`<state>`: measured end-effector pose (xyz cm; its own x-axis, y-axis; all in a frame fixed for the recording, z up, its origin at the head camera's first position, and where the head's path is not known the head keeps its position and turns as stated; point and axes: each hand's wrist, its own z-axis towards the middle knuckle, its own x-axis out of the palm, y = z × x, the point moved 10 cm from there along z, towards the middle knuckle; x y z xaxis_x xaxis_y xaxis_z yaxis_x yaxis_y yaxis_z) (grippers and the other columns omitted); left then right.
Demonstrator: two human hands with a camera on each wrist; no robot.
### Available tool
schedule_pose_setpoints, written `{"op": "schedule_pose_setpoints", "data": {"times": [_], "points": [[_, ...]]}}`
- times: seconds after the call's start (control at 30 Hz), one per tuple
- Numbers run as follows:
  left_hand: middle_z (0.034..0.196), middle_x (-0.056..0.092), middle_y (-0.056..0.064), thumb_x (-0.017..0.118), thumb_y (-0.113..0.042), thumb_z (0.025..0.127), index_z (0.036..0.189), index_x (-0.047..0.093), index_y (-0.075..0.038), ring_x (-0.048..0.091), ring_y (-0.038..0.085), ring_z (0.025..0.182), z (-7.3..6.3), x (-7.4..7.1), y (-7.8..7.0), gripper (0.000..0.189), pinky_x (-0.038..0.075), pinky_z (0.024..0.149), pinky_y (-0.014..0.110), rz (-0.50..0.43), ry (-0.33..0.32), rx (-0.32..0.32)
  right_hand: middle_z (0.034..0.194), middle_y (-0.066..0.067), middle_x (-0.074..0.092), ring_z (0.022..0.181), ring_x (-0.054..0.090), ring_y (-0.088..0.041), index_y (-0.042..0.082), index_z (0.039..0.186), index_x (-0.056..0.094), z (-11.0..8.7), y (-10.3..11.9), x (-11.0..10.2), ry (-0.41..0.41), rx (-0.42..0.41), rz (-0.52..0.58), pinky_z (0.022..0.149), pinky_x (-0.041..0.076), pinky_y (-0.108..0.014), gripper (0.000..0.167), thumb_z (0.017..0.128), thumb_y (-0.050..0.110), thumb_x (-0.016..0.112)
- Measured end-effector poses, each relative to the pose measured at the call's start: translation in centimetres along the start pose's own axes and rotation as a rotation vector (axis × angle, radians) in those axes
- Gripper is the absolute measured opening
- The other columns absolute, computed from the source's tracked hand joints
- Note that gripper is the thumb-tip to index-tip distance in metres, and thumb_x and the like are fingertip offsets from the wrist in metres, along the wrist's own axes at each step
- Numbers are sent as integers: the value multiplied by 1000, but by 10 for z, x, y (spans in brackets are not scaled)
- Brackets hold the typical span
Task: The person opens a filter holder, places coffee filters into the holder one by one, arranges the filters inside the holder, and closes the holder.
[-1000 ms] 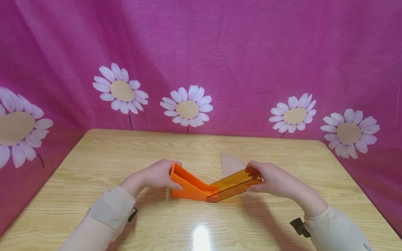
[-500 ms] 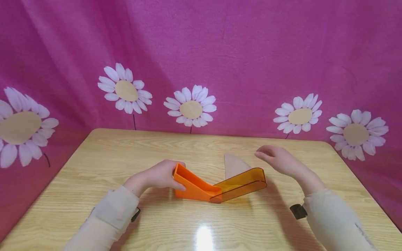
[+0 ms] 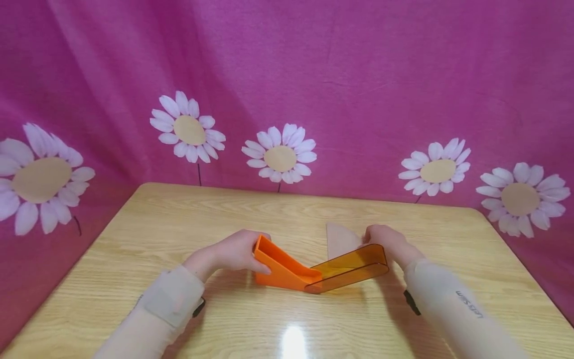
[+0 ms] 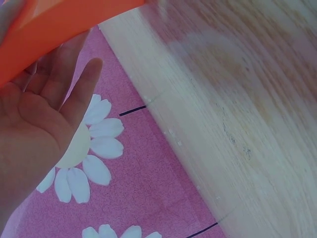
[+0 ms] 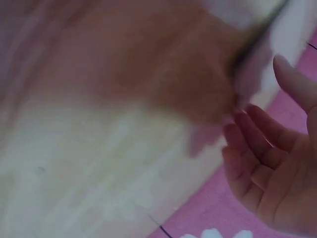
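An orange plastic holder (image 3: 287, 269) with a hinged see-through amber lid (image 3: 354, 265) lies on the wooden table, lid swung open to the right. My left hand (image 3: 237, 251) grips the holder's tall left end, thumb on the near side. In the left wrist view its fingers (image 4: 57, 82) reach under the orange wall. Just beyond the lid's raised end is my right hand (image 3: 389, 243), partly hidden by it. The right wrist view shows that hand with thumb apart and fingers loosely bent around nothing. Beside its fingertips lies a flat, pale brownish fan-shaped piece (image 3: 342, 241), partly covered by the lid.
The wooden table (image 3: 215, 319) reaches back to a magenta cloth (image 3: 341, 89) printed with white daisies. A bright light reflection (image 3: 293, 341) shows on the table's near side.
My right hand let go of the lid, lifted off to the back right, then came down leftward behind the lid, near the pale piece. My left hand kept its grip on the holder.
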<state>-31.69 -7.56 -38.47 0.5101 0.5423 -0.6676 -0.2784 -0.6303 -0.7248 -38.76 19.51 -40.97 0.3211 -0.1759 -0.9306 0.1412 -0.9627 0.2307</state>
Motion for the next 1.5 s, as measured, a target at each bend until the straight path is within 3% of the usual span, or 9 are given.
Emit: {"op": "schedule_pose_setpoints", "data": {"times": [0.17, 0.57, 0.8, 1.0, 1.23, 1.4, 1.5], "points": [[87, 63, -6, 79, -20, 73, 95, 59, -14, 55, 13, 80, -1, 0, -1, 30, 45, 83, 31, -4, -3, 2, 94, -14, 67, 86, 59, -28, 3, 91, 64, -1, -5, 4, -29, 27, 55, 78, 47, -46, 25, 78, 24, 67], [87, 63, -6, 79, -19, 73, 94, 59, -14, 55, 12, 80, -1, -1, -1, 29, 45, 83, 31, -9, -11, -2, 94, -17, 67, 88, 60, -28, -2, 92, 65, 7, -2, 8, -4, 10, 67, 84, 48, -45, 25, 75, 15, 68], [87, 64, -5, 79, -19, 73, 93, 59, -13, 55, 12, 79, -1, -1, -3, 29, 44, 83, 31, -5, -11, 11, 88, -13, 63, 82, 55, -25, -1, 90, 60, 8, -3, 8, -14, 25, 96, 78, 47, -41, 21, 75, 13, 67], [87, 64, -6, 79, -19, 73, 94, 60, -14, 55, 12, 80, -1, -1, -2, 29, 44, 83, 30, -2, -9, 2, 95, -17, 64, 86, 57, -28, -1, 98, 61, 7, 0, 4, -46, 22, 86, 74, 47, -43, 28, 73, 11, 65], [88, 64, -6, 79, -19, 74, 95, 59, -15, 55, 12, 80, -2, -1, -1, 29, 45, 84, 31, -15, -9, -14, 84, -10, 64, 74, 53, -22, 4, 85, 66, 5, 4, 0, -102, -4, 39, 65, 44, -37, 13, 76, 14, 64], [88, 64, -6, 79, -19, 74, 94, 59, -16, 56, 13, 81, -2, -1, 1, 29, 45, 84, 32, -20, -12, -31, 69, -4, 59, 66, 48, -17, 4, 73, 63, 1, 10, -9, -120, -69, 125, 62, 41, -31, 13, 78, 15, 68], [88, 64, -6, 79, -19, 74, 94, 59, -15, 56, 13, 81, -2, -1, 0, 29, 45, 84, 32, -13, -12, -21, 57, 2, 45, 58, 39, -13, 7, 61, 53, -1, 12, -16, -127, -120, 203, 57, 35, -28, 26, 79, 15, 70]]}}
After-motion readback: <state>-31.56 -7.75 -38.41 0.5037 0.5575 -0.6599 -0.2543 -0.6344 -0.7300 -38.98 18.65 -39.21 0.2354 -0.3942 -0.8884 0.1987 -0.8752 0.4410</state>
